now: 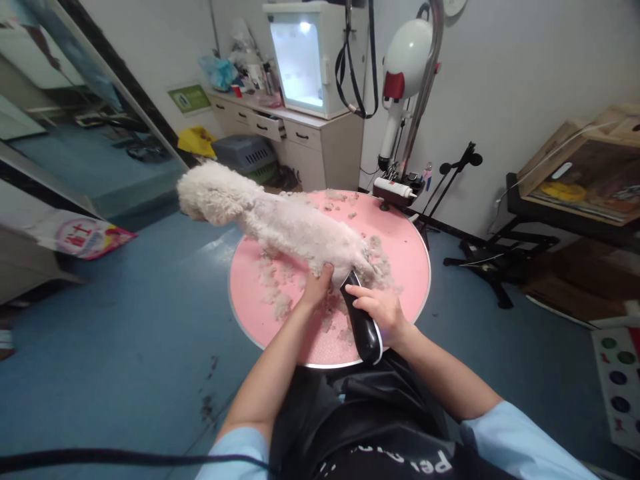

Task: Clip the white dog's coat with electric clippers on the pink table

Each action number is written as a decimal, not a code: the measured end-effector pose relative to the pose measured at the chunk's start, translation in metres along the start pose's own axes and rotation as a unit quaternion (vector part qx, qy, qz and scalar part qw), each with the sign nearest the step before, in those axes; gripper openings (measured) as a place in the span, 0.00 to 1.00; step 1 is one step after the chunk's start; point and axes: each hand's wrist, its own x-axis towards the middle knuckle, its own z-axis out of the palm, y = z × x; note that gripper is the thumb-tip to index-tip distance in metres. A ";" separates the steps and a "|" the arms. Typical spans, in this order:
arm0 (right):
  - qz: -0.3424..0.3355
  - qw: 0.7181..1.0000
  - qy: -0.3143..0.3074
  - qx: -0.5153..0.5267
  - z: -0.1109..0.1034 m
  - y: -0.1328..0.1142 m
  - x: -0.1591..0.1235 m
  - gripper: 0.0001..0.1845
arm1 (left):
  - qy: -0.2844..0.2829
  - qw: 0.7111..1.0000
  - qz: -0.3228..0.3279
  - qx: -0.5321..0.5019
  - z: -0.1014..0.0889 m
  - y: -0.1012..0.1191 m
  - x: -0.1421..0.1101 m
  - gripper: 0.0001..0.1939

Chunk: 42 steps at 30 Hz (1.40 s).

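A white dog (310, 230) stands on a round pink grooming table (320, 347), its curly head (215, 190) turned to the left. The coat on its back and side is cut short, while the head is still fluffy. My left hand (319, 287) grips the dog low at its flank by the hind leg; the thumb shows, and the other fingers are hidden. In my right hand (383, 310) is a black hair clipper (364, 327), its blade end against the dog's rear. Clumps of cut fur (283, 303) lie around the dog on the tabletop.
Behind the table stand a dryer (410, 57) on a metal pole and a small holder (393, 192) with tools. A black loop (357, 80) hangs above. Farther back are a lit white cabinet (300, 60), drawers (305, 137) and a pet carrier (245, 157). A black cord (125, 457) crosses lower left.
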 end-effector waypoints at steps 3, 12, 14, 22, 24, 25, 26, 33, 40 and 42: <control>0.003 1.000 -0.003 -0.025 0.001 0.001 0.003 0.11 | -0.007 1.000 0.005 -0.006 0.000 0.001 -0.001 0.29; 0.021 0.999 0.014 -0.038 0.002 0.002 -0.001 0.17 | -0.010 1.000 -0.003 0.010 0.000 -0.002 0.000 0.29; 0.031 0.999 0.015 -0.039 0.004 0.005 -0.003 0.16 | -0.007 1.000 -0.002 0.013 -0.001 -0.001 0.000 0.30; 0.074 0.995 0.065 -0.018 0.013 0.011 -0.021 0.20 | -0.018 0.998 -0.027 0.054 -0.002 0.002 -0.002 0.31; 0.071 0.993 0.088 -0.014 0.016 0.010 -0.023 0.23 | -0.017 0.997 -0.032 0.062 -0.001 0.002 -0.002 0.33; 0.064 0.993 0.102 -0.013 0.016 0.010 -0.023 0.24 | -0.017 0.997 -0.032 0.069 -0.002 0.003 -0.001 0.33; 0.059 0.992 0.112 -0.013 0.017 0.011 -0.022 0.24 | -0.019 0.996 -0.028 0.079 -0.003 0.004 -0.001 0.34; 0.133 0.989 0.036 0.053 0.018 0.021 -0.029 0.22 | -0.028 0.895 0.074 0.438 -0.032 0.066 -0.007 0.18; 0.276 0.927 0.148 0.208 0.013 0.004 -0.063 0.21 | -0.301 0.660 0.469 0.505 -0.008 0.115 0.010 0.11; 0.311 0.908 0.171 0.223 0.010 0.000 -0.067 0.20 | -0.366 0.595 0.477 0.534 0.000 0.115 0.017 0.09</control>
